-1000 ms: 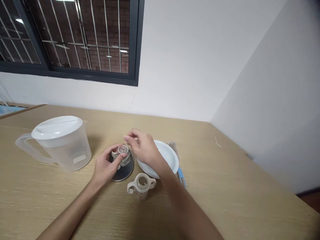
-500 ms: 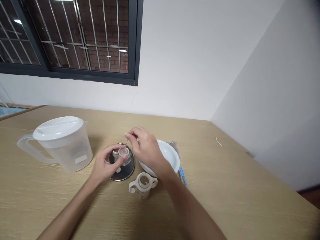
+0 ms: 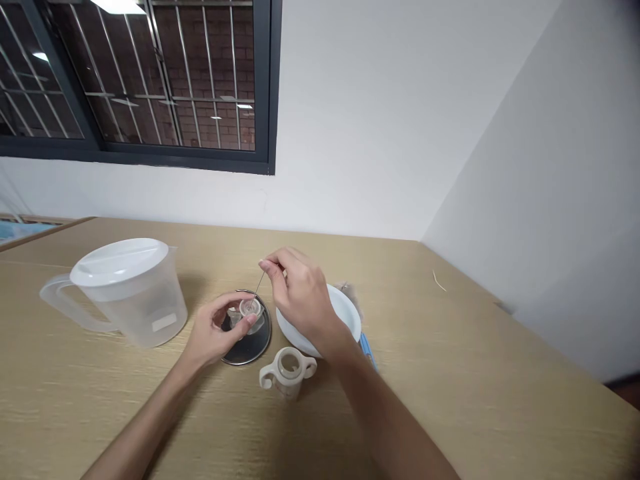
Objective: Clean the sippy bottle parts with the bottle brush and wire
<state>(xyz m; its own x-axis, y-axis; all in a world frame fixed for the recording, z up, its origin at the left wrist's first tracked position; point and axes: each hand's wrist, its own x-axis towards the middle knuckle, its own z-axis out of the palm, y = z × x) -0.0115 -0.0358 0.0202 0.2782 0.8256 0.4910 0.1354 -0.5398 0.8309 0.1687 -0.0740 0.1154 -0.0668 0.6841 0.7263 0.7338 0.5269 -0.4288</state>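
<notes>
My left hand [image 3: 213, 337] pinches a small round translucent white piece [image 3: 250, 307] between thumb and fingers, over a dark round plate with a shiny rim [image 3: 250, 348]. My right hand [image 3: 303, 293] grips the upper end of a thin metal rod [image 3: 259, 283] with thumb and fingertips. The rod slants down, and its lower end is at the round piece; how deep it goes in I cannot tell. Other clear items lie on the dark plate, partly covered by my left hand. Just nearer stands a clear cup with two white handles [image 3: 288, 375], its top open.
A white bowl [image 3: 350, 310] sits beneath and beyond my right wrist. Beside it are a blue tool [image 3: 368, 349] and a crumpled clear bag [image 3: 353, 295]. A lidded translucent pitcher [image 3: 145, 303] stands left. One thin white strip [image 3: 439, 281] lies right, before the wall.
My right hand has risen slightly and moved right, so more of the thin rod shows between it and the round piece. The left hand keeps its pinch. The view has shifted a little.
</notes>
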